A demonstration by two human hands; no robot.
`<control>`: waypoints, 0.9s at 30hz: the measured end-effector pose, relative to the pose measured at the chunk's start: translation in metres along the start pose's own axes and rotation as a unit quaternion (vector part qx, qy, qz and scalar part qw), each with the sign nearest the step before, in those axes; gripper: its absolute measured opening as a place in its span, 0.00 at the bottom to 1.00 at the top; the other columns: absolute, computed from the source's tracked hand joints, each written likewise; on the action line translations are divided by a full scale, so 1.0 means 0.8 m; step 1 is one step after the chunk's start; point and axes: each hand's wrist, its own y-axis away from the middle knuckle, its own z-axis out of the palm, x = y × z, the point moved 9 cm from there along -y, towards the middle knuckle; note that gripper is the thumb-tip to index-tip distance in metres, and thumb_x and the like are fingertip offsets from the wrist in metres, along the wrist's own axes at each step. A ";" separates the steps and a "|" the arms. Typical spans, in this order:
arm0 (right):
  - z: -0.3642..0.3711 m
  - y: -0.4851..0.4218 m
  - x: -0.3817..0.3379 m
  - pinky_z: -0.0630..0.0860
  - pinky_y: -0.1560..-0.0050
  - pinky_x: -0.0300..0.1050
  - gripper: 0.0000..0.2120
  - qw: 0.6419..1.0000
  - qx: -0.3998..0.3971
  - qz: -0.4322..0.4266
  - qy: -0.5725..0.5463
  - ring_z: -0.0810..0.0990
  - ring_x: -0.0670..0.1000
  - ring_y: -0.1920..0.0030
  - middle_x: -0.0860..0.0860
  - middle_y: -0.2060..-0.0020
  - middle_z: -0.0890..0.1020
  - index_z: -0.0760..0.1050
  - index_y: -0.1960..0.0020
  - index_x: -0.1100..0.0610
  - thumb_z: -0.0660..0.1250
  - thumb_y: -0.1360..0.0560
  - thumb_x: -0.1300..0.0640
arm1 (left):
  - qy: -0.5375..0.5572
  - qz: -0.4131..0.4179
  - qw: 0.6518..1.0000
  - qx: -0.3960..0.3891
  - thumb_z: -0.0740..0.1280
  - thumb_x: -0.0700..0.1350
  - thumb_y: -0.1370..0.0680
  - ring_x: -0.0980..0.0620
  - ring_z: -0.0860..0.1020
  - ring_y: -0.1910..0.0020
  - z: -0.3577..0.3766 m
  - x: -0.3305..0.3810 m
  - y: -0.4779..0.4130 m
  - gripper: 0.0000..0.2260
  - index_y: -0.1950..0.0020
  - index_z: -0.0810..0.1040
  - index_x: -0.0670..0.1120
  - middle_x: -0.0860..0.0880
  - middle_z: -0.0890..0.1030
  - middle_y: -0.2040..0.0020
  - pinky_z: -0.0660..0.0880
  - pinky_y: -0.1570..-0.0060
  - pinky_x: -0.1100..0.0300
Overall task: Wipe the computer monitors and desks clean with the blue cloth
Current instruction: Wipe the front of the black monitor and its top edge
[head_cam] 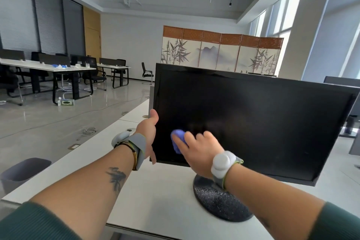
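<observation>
A black computer monitor (253, 119) stands on a round dark base (216, 202) on the white desk (161, 200) before me. My left hand (149, 134) grips the monitor's left edge, thumb on the front bezel and the fingers hidden behind. My right hand (196, 148) presses the bunched blue cloth (178, 141) against the lower left of the dark screen, fingers curled over it. The cloth shows only past my fingertips. Both wrists carry white and grey bands.
A grey waste bin (23, 173) sits on the floor left of the desk. Cables (88, 130) lie on the floor. More desks and black chairs (58, 72) fill the far left. A folding painted screen (222, 52) stands behind. Another monitor (350, 122) is at the right edge.
</observation>
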 end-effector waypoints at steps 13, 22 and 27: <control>-0.065 -0.025 0.132 0.64 0.72 0.48 0.22 0.973 0.095 0.205 0.053 0.68 0.57 0.76 0.53 0.63 0.72 0.74 0.31 0.55 0.61 0.25 0.56 | -0.019 0.001 1.000 -0.011 0.58 0.72 0.24 0.26 0.50 0.23 -0.007 0.004 0.015 0.38 0.19 0.55 0.54 0.46 0.56 0.18 0.51 0.41 0.16; -0.066 -0.009 0.171 0.67 0.75 0.45 0.21 0.922 0.093 0.374 0.034 0.71 0.55 0.76 0.54 0.62 0.75 0.73 0.32 0.61 0.61 0.23 0.53 | -0.129 0.044 0.990 -0.018 0.63 0.60 0.19 0.29 0.55 0.23 -0.007 0.012 0.015 0.27 0.23 0.60 0.53 0.48 0.59 0.21 0.55 0.40 0.19; -0.045 -0.030 0.086 0.60 0.72 0.46 0.25 0.969 0.074 0.233 0.043 0.64 0.54 0.75 0.53 0.62 0.73 0.71 0.28 0.58 0.63 0.24 0.56 | -0.120 0.039 0.991 -0.048 0.65 0.31 0.22 0.34 0.64 0.25 -0.017 0.001 -0.037 0.34 0.21 0.58 0.52 0.43 0.63 0.21 0.64 0.32 0.28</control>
